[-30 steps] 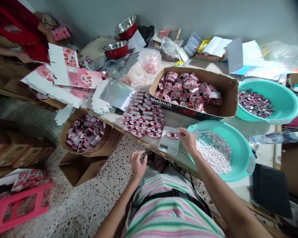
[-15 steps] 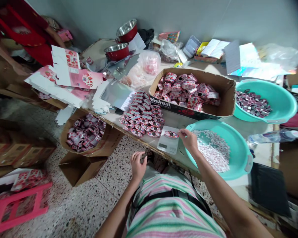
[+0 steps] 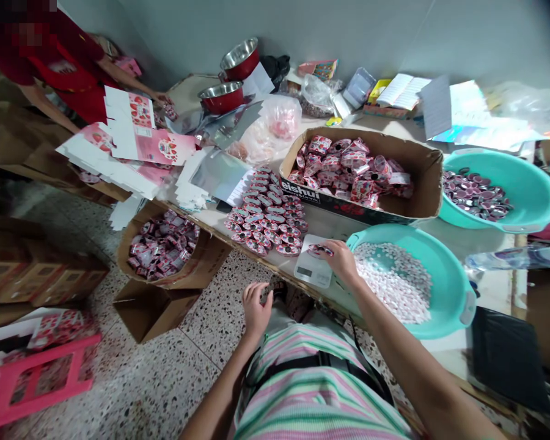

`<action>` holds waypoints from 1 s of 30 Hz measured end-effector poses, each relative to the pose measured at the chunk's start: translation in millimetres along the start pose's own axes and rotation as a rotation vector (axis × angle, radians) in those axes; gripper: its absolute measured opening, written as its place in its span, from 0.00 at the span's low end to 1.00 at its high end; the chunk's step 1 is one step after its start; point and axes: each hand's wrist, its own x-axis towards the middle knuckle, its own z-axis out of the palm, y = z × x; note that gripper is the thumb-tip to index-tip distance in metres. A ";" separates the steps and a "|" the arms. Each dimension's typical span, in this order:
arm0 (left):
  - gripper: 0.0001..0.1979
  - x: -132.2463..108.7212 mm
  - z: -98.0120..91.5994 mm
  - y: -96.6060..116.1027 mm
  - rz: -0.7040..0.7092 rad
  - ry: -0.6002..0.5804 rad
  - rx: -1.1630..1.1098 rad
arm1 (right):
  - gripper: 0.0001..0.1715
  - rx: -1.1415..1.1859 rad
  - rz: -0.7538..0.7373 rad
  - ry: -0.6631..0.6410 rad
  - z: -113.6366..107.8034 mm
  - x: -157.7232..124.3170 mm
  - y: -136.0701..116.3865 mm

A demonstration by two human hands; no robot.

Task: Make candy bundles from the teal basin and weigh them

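Note:
My right hand is over a small white digital scale. Its fingertips are closed on the right end of a small oval strawberry-print candy pack, which is tilted above the pan. By that wrist stands a turquoise basin of small white candies. Left of the scale, several similar oval packs stand upright in tight rows. My left hand hangs in front of the table edge, empty, with fingers loosely bent and thumb apart.
Behind the rows is a cardboard box of strawberry-print packs. Another turquoise basin holds small round lids. A water bottle lies at right. Below the table's left edge is a filled carton. A co-worker in red stands far left.
My right hand has moved left over the scale and taken hold of the candy pack that lay there. The co-worker's arm has reached toward the table. My left hand has stayed nearly still.

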 end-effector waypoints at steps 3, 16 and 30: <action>0.10 0.5 -2.0 -3.0 0.000 0.001 0.006 | 0.16 -0.019 0.017 0.122 -11.5 -5.9 16.7; 0.10 12.2 5.0 -4.6 0.029 -0.039 -0.008 | 0.18 -0.198 0.496 -0.126 -27.5 -75.8 112.2; 0.09 21.5 2.1 -6.2 0.040 -0.089 -0.013 | 0.20 -0.137 0.650 -0.086 -53.2 -74.1 105.7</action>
